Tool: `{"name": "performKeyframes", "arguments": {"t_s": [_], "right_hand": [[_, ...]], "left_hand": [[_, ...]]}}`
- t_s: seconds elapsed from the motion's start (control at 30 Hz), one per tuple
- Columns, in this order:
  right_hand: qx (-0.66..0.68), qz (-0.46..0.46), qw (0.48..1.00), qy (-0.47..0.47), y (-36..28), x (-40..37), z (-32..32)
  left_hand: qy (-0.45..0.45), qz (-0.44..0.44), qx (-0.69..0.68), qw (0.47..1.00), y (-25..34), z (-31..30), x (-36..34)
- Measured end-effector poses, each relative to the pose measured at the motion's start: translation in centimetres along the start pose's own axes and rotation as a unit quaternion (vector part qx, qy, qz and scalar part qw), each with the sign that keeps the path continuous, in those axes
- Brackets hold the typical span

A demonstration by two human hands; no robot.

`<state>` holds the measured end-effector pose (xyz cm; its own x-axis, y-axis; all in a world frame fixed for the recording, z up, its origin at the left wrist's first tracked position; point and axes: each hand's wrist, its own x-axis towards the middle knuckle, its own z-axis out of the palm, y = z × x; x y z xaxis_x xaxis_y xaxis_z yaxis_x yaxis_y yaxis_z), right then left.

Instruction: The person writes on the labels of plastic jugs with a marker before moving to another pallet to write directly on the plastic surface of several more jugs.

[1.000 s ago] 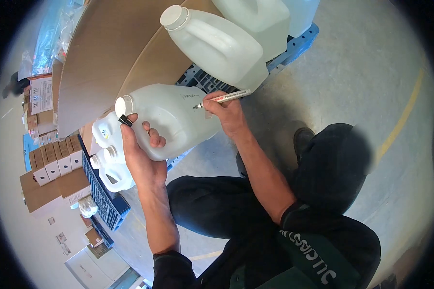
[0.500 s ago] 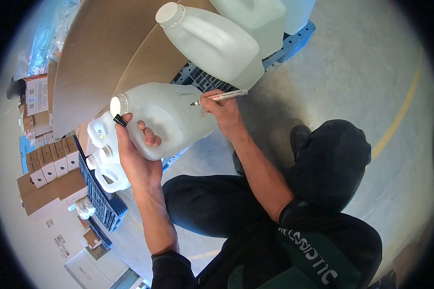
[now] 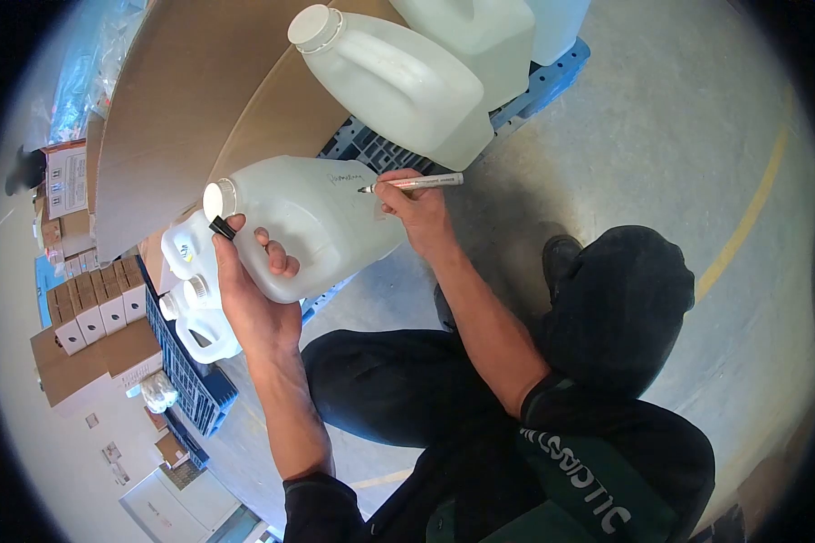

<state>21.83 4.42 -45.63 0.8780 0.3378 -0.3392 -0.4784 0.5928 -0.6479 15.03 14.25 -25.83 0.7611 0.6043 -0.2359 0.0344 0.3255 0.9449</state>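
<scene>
A translucent white plastic jug [image 3: 312, 204] with a white screw cap [image 3: 219, 197] is tilted in front of me. My left hand [image 3: 267, 308] is closed round its handle, fingertips coming through the opening. Between that hand's thumb and forefinger sits a black marker cap [image 3: 223, 227]. In my right hand [image 3: 417, 213] is a white permanent marker [image 3: 426, 182], its black tip at or very near the jug's side. Dark handwriting [image 3: 344, 178] runs along the jug beside the tip; I cannot read it surely.
Another large jug [image 3: 394, 86] stands beyond on a blue pallet [image 3: 543, 86], with more jugs behind it. A brown cardboard sheet [image 3: 177, 109] curves up at the left. Smaller white jugs [image 3: 204, 312] are near my left wrist. Boxes [image 3: 100, 299] stand farther left.
The marker has tilted flatter and its tip has shifted slightly along the jug. The handwriting looks a little longer. My left hand keeps its hold; the whole view has shifted slightly.
</scene>
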Motion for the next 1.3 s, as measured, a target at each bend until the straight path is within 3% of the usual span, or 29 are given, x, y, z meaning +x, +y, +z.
{"name": "performKeyframes", "arguments": {"t_s": [0.53,0.63,0.7,0.93,1.3], "right_hand": [[0.053,0.032,0.998,-0.006,0.3,0.1,-1.1],[0.105,0.044,0.991,-0.065,0.1,-0.6,-1.4],[0.035,0.012,0.995,-0.093,-1.2,-1.2,-0.7],[-0.001,0.018,0.996,-0.084,-1.4,-1.2,-0.7],[0.062,0.021,0.996,-0.064,0.2,-0.4,-1.6]], "left_hand": [[0.008,0.009,0.018,1.000,0.0,0.1,0.1],[0.008,0.001,0.011,1.000,0.1,0.1,0.1],[0.009,0.002,0.011,1.000,0.1,0.2,0.0],[0.004,0.001,0.005,1.000,0.1,0.1,0.0],[0.006,0.000,0.004,1.000,0.1,0.0,0.0]]}}
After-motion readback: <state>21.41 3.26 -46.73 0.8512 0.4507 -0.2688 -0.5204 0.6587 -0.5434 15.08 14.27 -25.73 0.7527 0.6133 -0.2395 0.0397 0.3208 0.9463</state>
